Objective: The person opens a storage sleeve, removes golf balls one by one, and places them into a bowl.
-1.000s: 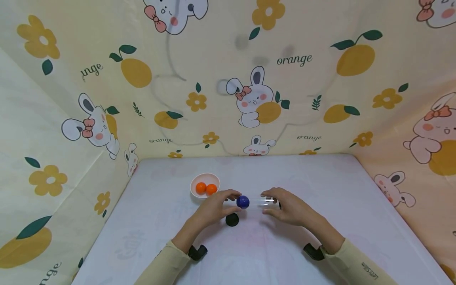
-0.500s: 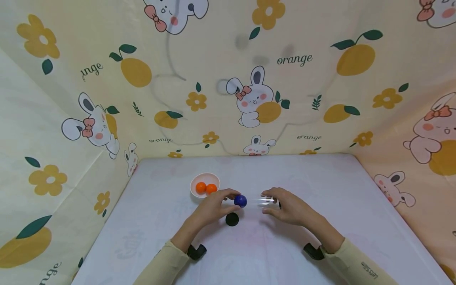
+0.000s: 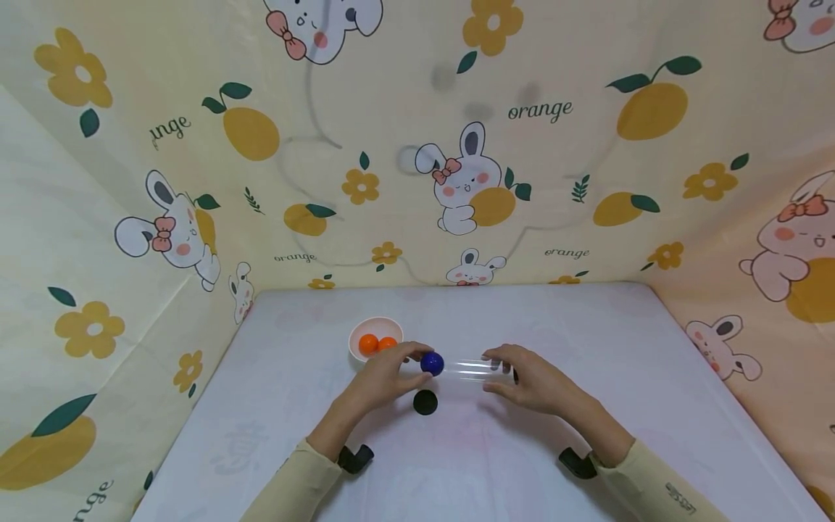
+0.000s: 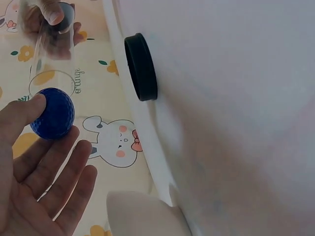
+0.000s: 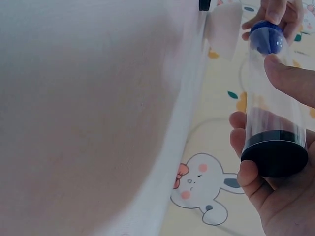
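In the left wrist view, the thumb and a finger of my left hand [image 3: 381, 377] pinch a blue dimpled golf ball [image 4: 58, 113]. The ball sits right at the open mouth of a clear tube [image 3: 471, 370] with a black end cap [image 5: 274, 155]. My right hand [image 3: 528, 378] grips that tube, fingers round its capped end, thumb along its side. The tube lies roughly level in the air, mouth toward my left hand. A round black lid [image 3: 425, 402] is on the table just in front of my left hand.
A pale pink bowl [image 3: 355, 354] with two orange balls [image 3: 368, 344] stands behind my left hand, partly covered by it. The white-covered table [image 3: 554, 326] ends at a patterned cloth backdrop [image 3: 391, 210] with side walls at left and right.
My left hand has moved slightly left with the golf ball, and more of the clear tube now shows between the ball and my right hand. The right hand stays nearly still.
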Motion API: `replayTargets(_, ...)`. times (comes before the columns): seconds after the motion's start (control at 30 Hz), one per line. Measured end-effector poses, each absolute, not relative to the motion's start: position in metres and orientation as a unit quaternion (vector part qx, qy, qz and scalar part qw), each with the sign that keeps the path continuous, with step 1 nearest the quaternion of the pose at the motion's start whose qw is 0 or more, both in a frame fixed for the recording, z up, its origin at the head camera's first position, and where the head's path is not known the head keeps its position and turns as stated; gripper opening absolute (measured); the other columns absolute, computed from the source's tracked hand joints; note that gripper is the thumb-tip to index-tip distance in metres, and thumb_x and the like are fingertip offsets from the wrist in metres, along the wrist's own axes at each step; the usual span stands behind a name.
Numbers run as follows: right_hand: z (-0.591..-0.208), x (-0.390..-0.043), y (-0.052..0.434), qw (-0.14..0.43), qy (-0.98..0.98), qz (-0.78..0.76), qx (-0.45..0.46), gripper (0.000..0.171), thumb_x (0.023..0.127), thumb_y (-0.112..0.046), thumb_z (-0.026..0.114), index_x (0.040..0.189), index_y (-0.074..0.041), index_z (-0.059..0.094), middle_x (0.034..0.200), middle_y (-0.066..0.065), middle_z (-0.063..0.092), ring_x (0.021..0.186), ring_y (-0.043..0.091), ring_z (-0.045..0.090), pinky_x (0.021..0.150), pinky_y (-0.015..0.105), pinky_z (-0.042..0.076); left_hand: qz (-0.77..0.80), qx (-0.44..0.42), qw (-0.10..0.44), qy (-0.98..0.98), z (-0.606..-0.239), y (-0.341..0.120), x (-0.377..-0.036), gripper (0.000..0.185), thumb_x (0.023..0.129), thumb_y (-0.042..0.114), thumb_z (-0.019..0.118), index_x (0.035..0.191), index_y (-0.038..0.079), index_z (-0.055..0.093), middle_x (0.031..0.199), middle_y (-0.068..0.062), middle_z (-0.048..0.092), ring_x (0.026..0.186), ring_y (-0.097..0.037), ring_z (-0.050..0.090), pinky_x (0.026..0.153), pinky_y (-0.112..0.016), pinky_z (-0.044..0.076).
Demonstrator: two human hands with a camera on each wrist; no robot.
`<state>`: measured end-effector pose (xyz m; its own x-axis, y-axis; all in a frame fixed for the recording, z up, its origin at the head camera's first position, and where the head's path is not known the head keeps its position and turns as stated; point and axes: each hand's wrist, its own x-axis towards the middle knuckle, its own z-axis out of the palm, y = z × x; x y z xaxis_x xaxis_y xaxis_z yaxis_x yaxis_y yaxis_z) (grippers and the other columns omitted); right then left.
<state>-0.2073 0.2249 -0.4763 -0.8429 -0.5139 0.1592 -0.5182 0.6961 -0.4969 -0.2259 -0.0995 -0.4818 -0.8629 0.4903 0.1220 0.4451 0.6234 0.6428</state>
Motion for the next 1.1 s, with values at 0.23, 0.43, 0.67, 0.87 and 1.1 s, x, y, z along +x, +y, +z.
replayTargets(0.23,-0.478,-0.207,0.227,0.012,-0.919,0.277,0.28,0.051,0.096,-0.031,0.084,0.138,-0.006,0.068,0.116,0.006,0.072,0.1,0.02,0.064,0.081,0.033,0.056,0.343,0.263,0.017,0.901,-0.475,-0.107,-0.227,0.043,0.1,0.032,0.08,0.138,0.018,0.069,0.124,0.001,0.074,0.12,-0.029,0.069,0.105,-0.047,0.058)
replayTargets(0.43,-0.481,-0.208,0.231,0.014,-0.917,0.287,0.278,0.051,0.097,-0.032,0.083,0.138,-0.007,0.067,0.116,0.005,0.073,0.1,0.021,0.065,0.079,0.032,0.056,0.34,0.249,0.007,0.907,-0.474,-0.115,-0.23,0.044,0.099,0.031,0.081,0.139,0.017,0.068,0.126,0.001,0.074,0.12,-0.029,0.069,0.105,-0.048,0.058)
replayTargets(0.67,-0.482,-0.208,0.235,0.01,-0.914,0.294,0.279,0.052,0.097,-0.033,0.083,0.138,-0.005,0.067,0.117,0.006,0.073,0.1,0.023,0.065,0.077,0.03,0.056,0.338,0.24,-0.025,0.91,-0.474,-0.132,-0.231,0.043,0.098,0.031,0.082,0.137,0.017,0.069,0.129,0.003,0.074,0.117,-0.021,0.071,0.103,-0.047,0.059)
replayTargets(0.87,-0.482,-0.206,0.236,0.01,-0.916,0.29,0.276,0.052,0.097,-0.035,0.083,0.138,-0.006,0.067,0.116,0.005,0.073,0.1,0.022,0.065,0.077,0.03,0.055,0.353,0.228,-0.023,0.907,-0.475,-0.143,-0.234,0.041,0.097,0.026,0.083,0.134,0.016,0.069,0.123,0.003,0.075,0.115,-0.027,0.072,0.104,-0.051,0.057)
replayTargets(1.1,-0.482,-0.206,0.238,0.013,-0.918,0.29,0.269,0.052,0.097,-0.035,0.084,0.138,-0.007,0.068,0.114,0.004,0.073,0.098,0.019,0.065,0.076,0.03,0.055,0.342,0.206,-0.027,0.916,-0.473,-0.153,-0.236,0.04,0.095,0.021,0.085,0.132,0.013,0.07,0.124,0.0,0.073,0.116,-0.03,0.069,0.106,-0.051,0.056)
